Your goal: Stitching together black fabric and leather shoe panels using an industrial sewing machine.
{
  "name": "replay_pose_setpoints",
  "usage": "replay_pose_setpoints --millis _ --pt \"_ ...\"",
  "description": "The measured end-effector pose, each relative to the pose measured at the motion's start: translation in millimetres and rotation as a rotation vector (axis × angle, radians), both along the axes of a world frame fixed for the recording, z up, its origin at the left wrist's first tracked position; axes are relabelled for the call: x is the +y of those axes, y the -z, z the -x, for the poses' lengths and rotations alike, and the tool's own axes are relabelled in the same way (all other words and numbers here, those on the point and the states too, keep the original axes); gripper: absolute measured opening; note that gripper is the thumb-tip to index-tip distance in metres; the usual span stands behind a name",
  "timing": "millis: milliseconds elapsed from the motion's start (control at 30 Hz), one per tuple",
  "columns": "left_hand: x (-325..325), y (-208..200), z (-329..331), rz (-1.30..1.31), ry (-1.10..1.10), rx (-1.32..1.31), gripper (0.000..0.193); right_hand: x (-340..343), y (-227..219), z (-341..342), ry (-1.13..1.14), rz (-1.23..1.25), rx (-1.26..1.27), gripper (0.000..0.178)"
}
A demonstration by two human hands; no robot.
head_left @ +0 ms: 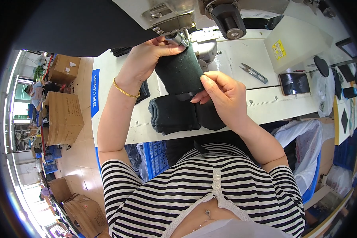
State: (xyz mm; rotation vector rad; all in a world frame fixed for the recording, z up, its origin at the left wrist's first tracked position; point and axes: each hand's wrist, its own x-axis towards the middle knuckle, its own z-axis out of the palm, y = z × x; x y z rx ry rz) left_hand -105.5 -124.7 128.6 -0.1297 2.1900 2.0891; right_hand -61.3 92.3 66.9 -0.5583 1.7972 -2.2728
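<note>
A dark green-black fabric piece [179, 70] lies under the head of a sewing machine [174, 22]. My left hand [148, 55] pinches its far edge close to the presser foot [178, 39], thumb on top and the other fingers partly hidden. With thumb and fingers closed, my right hand [222, 91] grips the near right corner. A narrow dark strip [185, 96] shows at the near edge of the piece. Just in front, a folded stack of dark fabric [173, 115] rests at the table edge, with another dark bundle [210, 117] beside it, partly behind my right hand.
Thread snips [254, 73] and a dark phone [294, 84] lie on the white machine table [273, 104] to the right. Blue crates [156, 158] stand beneath. A white bag [305, 139] lines a blue bin at right. Cardboard boxes [65, 117] and a person [36, 93] are farther left.
</note>
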Motion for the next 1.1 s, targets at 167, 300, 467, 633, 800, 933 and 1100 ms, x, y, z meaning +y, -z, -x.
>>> replay_pose_setpoints --millis 167,300,467,633,800,933,1100 --pt "-5.2 1.3 -0.7 -0.013 0.009 0.003 0.025 0.8 -3.1 -1.3 -0.039 -0.024 0.005 0.023" --pt "2.5 -1.1 -1.9 -0.020 0.003 0.006 0.025 0.9 -3.3 -2.9 -0.037 -0.004 -0.014 0.024" --pt "1.9 -3.6 -1.4 -0.027 -0.004 -0.024 0.023 -0.7 -6.0 -3.6 -0.032 0.007 -0.012 0.024" --pt "-11.1 3.6 9.7 -0.064 0.067 -0.040 0.025 -4.6 -5.8 -0.3 -0.028 0.021 -0.023 0.023" --pt "-10.9 7.5 16.1 -0.071 0.018 -0.042 0.021 -7.6 -7.8 5.4 -0.032 0.050 -0.025 0.023" --pt "-16.1 8.2 22.8 -0.076 -0.018 -0.070 0.022 -10.4 -7.8 9.3 -0.037 0.053 -0.025 0.023" --pt "-22.8 13.6 26.6 -0.176 0.048 0.174 0.022 -12.4 -8.6 15.5 -0.044 0.052 -0.022 0.023"
